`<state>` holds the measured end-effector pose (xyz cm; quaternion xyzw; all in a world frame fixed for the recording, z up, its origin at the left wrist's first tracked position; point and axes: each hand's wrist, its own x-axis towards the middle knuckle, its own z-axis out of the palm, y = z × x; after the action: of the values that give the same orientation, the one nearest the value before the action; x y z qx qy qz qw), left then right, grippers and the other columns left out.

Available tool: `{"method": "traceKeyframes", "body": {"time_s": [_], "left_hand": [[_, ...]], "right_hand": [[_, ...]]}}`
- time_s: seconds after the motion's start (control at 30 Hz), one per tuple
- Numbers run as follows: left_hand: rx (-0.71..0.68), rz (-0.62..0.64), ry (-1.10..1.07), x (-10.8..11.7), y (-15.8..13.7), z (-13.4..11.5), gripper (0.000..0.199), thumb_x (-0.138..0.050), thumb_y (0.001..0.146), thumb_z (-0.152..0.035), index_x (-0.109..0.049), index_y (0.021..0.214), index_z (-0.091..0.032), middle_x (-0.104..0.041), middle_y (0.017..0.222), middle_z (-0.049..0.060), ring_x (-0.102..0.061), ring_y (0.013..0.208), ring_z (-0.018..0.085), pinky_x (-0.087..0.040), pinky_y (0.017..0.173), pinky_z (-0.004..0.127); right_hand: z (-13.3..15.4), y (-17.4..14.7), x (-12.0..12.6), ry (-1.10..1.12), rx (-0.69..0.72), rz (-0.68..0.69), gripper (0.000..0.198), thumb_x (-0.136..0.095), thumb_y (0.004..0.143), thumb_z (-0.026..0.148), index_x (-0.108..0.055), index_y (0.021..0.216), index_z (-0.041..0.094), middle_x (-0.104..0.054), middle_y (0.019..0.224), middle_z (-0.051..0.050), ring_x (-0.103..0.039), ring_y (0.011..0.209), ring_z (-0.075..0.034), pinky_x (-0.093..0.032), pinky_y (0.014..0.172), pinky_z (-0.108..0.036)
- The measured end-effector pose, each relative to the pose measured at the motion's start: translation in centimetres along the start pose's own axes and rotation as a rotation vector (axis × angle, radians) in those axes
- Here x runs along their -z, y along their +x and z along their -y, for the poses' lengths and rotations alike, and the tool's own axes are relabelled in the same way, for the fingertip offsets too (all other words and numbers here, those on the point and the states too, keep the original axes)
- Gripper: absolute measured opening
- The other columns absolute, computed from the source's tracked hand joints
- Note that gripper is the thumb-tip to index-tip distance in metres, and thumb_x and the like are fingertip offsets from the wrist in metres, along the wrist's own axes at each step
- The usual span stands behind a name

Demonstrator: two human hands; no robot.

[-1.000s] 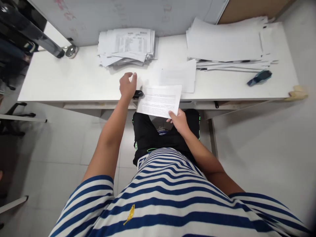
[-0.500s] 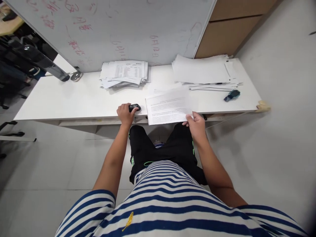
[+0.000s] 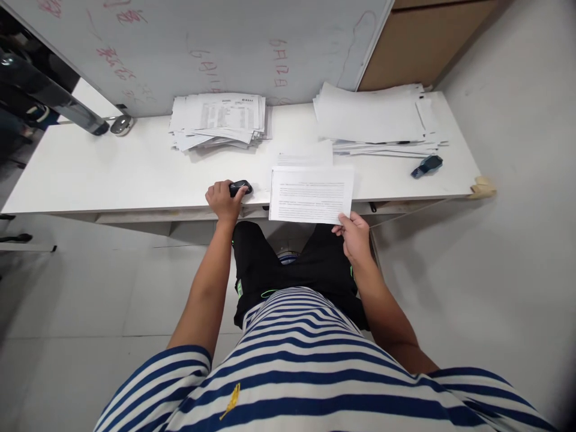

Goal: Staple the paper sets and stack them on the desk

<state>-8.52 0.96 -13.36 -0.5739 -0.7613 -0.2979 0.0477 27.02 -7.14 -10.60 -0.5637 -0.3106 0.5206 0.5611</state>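
On the left, my left hand (image 3: pixel 224 201) is closed around a small black stapler (image 3: pixel 240 188) at the front edge of the desk. Part of the stapler is covered by my fingers. My right hand (image 3: pixel 355 237) pinches the lower right corner of a printed sheet of paper (image 3: pixel 310 195), thumb on top. This paper overhangs the desk's front edge, to the right of the stapler. Just behind it, another printed sheet (image 3: pixel 305 156) lies on the desk, partly covered.
The white desk (image 3: pixel 112 174) carries a left paper stack (image 3: pixel 216 117) and a right paper stack (image 3: pixel 371 114). A dark blue object (image 3: pixel 426 166) lies at the right, a round silver-and-black item (image 3: pixel 122 125) at the left. Behind stands a whiteboard (image 3: pixel 243 54).
The held paper has levelled out and uncovers more of the sheet behind it. My left hand keeps its grip on the stapler. The whole view has shifted slightly.
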Motion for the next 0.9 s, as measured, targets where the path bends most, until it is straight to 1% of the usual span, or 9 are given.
{"method": "traceKeyframes", "body": {"time_s": [0.1, 0.23, 0.33, 0.4, 0.5, 0.6, 0.67, 0.77, 0.9], "left_hand": [[0.0, -0.029, -0.005, -0.6, 0.0, 0.3, 0.045, -0.062, 0.089, -0.063, -0.065, 0.104, -0.022, -0.065, 0.11, 0.015, -0.054, 0.111, 0.034, -0.034, 0.1, 0.048], [-0.011, -0.055, -0.005, -1.0, 0.0, 0.6, 0.048, -0.062, 0.087, -0.067, -0.065, 0.102, -0.022, -0.066, 0.108, 0.015, -0.054, 0.109, 0.034, -0.034, 0.1, 0.048], [-0.011, -0.031, -0.012, -0.8, 0.0, 0.6, 0.05, -0.06, 0.087, -0.069, -0.065, 0.102, -0.022, -0.066, 0.109, 0.016, -0.054, 0.109, 0.035, -0.034, 0.1, 0.048], [-0.015, -0.007, -0.012, -0.6, -0.1, 0.6, 0.05, -0.06, 0.088, -0.069, -0.065, 0.103, -0.022, -0.066, 0.11, 0.016, -0.055, 0.11, 0.035, -0.034, 0.1, 0.048], [-0.014, 0.019, 0.001, -0.4, -0.1, 0.6, 0.049, -0.06, 0.088, -0.068, -0.065, 0.104, -0.022, -0.066, 0.112, 0.016, -0.054, 0.111, 0.035, -0.034, 0.101, 0.048], [-0.01, 0.026, 0.017, -0.3, -0.1, 0.6, 0.048, -0.06, 0.088, -0.067, -0.065, 0.105, -0.023, -0.066, 0.114, 0.016, -0.054, 0.112, 0.035, -0.034, 0.102, 0.049], [-0.017, 0.019, 0.024, -0.3, -0.1, 0.5, 0.047, -0.06, 0.088, -0.067, -0.066, 0.105, -0.024, -0.067, 0.114, 0.016, -0.054, 0.111, 0.035, -0.035, 0.102, 0.048], [-0.023, 0.017, 0.032, -0.3, 0.0, 0.5, 0.047, -0.059, 0.089, -0.066, -0.066, 0.106, -0.024, -0.067, 0.114, 0.016, -0.054, 0.111, 0.035, -0.035, 0.102, 0.048], [-0.016, 0.034, 0.029, -0.2, 0.0, 0.4, 0.046, -0.059, 0.09, -0.064, -0.065, 0.108, -0.023, -0.066, 0.115, 0.017, -0.054, 0.114, 0.036, -0.035, 0.102, 0.049]], "right_hand": [[0.6, 1.9, -2.2, 0.001, 0.021, 0.067, 0.028, -0.075, 0.076, 0.045, -0.065, 0.084, 0.02, -0.064, 0.061, 0.004, -0.058, 0.048, -0.009, -0.042, 0.046, -0.019], [1.1, 6.2, -5.3, -0.106, 0.022, 0.14, 0.029, -0.066, 0.083, 0.046, -0.063, 0.097, 0.021, -0.071, 0.077, 0.0, -0.066, 0.056, -0.013, -0.054, 0.055, -0.025], [1.0, 8.7, -6.5, -0.356, 0.06, 0.117, 0.036, -0.059, 0.087, 0.042, -0.061, 0.115, 0.02, -0.074, 0.094, -0.006, -0.071, 0.068, -0.02, -0.061, 0.065, -0.036], [0.9, 9.2, -6.7, -0.594, 0.147, 0.057, 0.046, -0.057, 0.088, 0.038, -0.057, 0.13, 0.018, -0.073, 0.111, -0.012, -0.074, 0.091, -0.028, -0.062, 0.082, -0.046], [1.0, 8.3, -6.8, -0.929, 0.325, -0.052, 0.059, -0.051, 0.092, 0.035, -0.045, 0.147, 0.017, -0.058, 0.141, -0.021, -0.059, 0.129, -0.037, -0.051, 0.105, -0.058], [1.2, 7.0, -7.0, -1.14, 0.474, -0.135, 0.062, -0.047, 0.094, 0.034, -0.039, 0.154, 0.019, -0.031, 0.164, -0.022, -0.035, 0.148, -0.043, -0.039, 0.112, -0.068], [1.4, 6.6, -7.0, -1.227, 0.546, -0.149, 0.059, -0.047, 0.095, 0.033, -0.043, 0.152, 0.021, -0.018, 0.17, -0.019, -0.017, 0.156, -0.044, -0.032, 0.115, -0.072], [1.5, 7.0, -6.6, -1.316, 0.596, -0.067, 0.045, -0.043, 0.099, 0.035, -0.06, 0.138, 0.022, -0.019, 0.172, -0.013, -0.006, 0.159, -0.043, -0.021, 0.118, -0.074], [1.2, 7.6, -5.9, -1.383, 0.586, 0.024, 0.046, -0.033, 0.103, 0.04, -0.074, 0.113, 0.021, -0.03, 0.169, -0.011, -0.012, 0.158, -0.041, -0.011, 0.12, -0.076]]}}
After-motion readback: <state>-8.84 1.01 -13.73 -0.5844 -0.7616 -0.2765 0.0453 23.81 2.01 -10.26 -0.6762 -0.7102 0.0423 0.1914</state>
